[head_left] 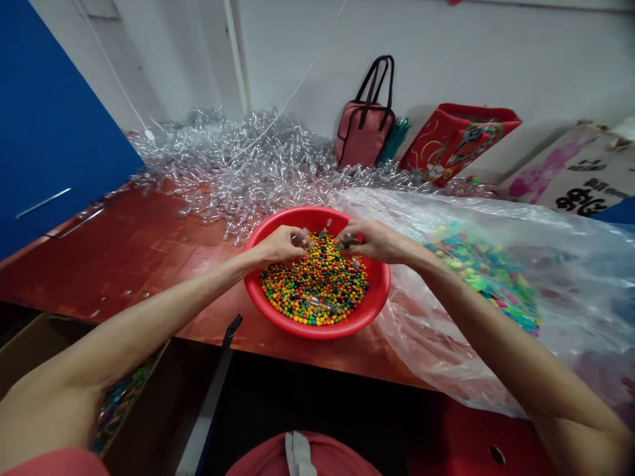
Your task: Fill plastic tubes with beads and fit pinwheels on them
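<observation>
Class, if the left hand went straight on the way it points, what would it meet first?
Probably the right hand, or what it holds, facing it across the bowl. Depth is unclear: if the left hand slants down, the balls come first.

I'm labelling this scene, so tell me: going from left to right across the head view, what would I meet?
Blue panel at the left edge → left hand → right hand → heap of colourful pieces.
</observation>
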Demonstrator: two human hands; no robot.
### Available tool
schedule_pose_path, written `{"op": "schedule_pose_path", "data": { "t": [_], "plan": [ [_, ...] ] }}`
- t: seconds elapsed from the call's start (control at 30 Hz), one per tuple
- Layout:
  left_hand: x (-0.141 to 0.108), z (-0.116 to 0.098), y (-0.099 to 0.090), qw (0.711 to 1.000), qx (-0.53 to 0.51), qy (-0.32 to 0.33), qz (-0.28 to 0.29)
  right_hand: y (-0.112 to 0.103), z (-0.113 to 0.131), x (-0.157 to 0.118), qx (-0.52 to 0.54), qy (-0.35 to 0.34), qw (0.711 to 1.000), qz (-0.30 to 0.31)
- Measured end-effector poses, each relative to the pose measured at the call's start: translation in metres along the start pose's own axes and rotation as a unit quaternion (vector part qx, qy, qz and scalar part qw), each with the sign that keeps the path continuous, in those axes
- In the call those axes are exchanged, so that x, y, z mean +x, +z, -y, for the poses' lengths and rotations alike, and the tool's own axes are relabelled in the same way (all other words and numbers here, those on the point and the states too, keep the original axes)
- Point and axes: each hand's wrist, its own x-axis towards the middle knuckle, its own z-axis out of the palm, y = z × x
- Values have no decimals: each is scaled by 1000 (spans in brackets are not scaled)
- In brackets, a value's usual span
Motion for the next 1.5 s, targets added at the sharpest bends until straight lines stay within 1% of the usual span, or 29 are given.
{"op": "schedule_pose_path", "data": {
  "t": [0.03, 0.07, 0.13, 0.17, 0.2, 0.23, 0.3, 0.37, 0.47, 0.5, 0.57, 0.63, 0.7, 0.73, 0.8, 0.87, 0.93, 1.0, 1.07, 1.1, 1.17, 1.27, 1.33, 1.43, 1.5],
  "plan": [
    [-5, -1, -6, 1000, 4, 11, -20, 10, 5, 5, -78, 3, 996, 37],
    [-10, -2, -11, 998, 18, 31, -42, 24, 12, 10, -156, 11, 984, 81],
    [-20, -3, -19, 991, 60, 79, -91, 56, 28, 22, -286, 26, 943, 168],
    [-24, -2, -22, 985, 78, 101, -115, 73, 36, 28, -326, 25, 924, 197],
    [-27, -1, -24, 980, 89, 118, -134, 88, 43, 33, -345, 9, 912, 220],
    [-30, 1, -25, 975, 91, 131, -153, 100, 49, 39, -348, -12, 907, 237],
    [-33, 6, -26, 969, 66, 147, -186, 113, 55, 49, -316, -66, 913, 250],
    [-34, 11, -25, 964, 23, 149, -221, 113, 54, 57, -256, -95, 929, 250],
    [-32, 16, -25, 956, -26, 151, -252, 99, 46, 63, -176, -104, 950, 238],
    [-32, 17, -25, 954, -37, 152, -255, 96, 43, 63, -177, -95, 951, 233],
    [-32, 18, -25, 953, -56, 153, -255, 94, 43, 64, -226, -62, 946, 224],
    [-31, 18, -25, 954, -66, 150, -253, 102, 48, 67, -280, -32, 932, 226],
    [-31, 19, -24, 954, -71, 145, -251, 113, 57, 73, -270, -31, 934, 231],
    [-31, 19, -24, 954, -72, 142, -252, 117, 61, 76, -239, -37, 943, 228],
    [-31, 20, -25, 952, -73, 143, -260, 120, 64, 83, -138, -41, 966, 213],
    [-31, 21, -26, 949, -66, 153, -268, 112, 61, 84, -10, -34, 980, 195],
    [-31, 21, -26, 946, -57, 164, -273, 97, 52, 81, 101, -36, 976, 192],
    [-31, 21, -26, 946, -60, 166, -272, 80, 39, 75, 158, -42, 965, 207],
    [-31, 21, -26, 948, -72, 160, -265, 69, 27, 71, 158, -40, 957, 239],
    [-31, 22, -26, 950, -79, 155, -261, 67, 22, 70, 144, -37, 955, 256],
    [-30, 23, -25, 951, -91, 148, -256, 71, 14, 72, 97, -28, 956, 275],
    [-29, 25, -25, 950, -99, 152, -256, 84, 9, 79, 24, -11, 964, 265],
    [-29, 26, -25, 950, -102, 154, -253, 90, 9, 80, 6, 0, 970, 242],
    [-29, 25, -25, 950, -108, 157, -249, 86, 10, 77, 0, 15, 975, 223],
    [-30, 25, -25, 948, -112, 161, -249, 78, 11, 72, -24, 17, 969, 246]
  ]
}}
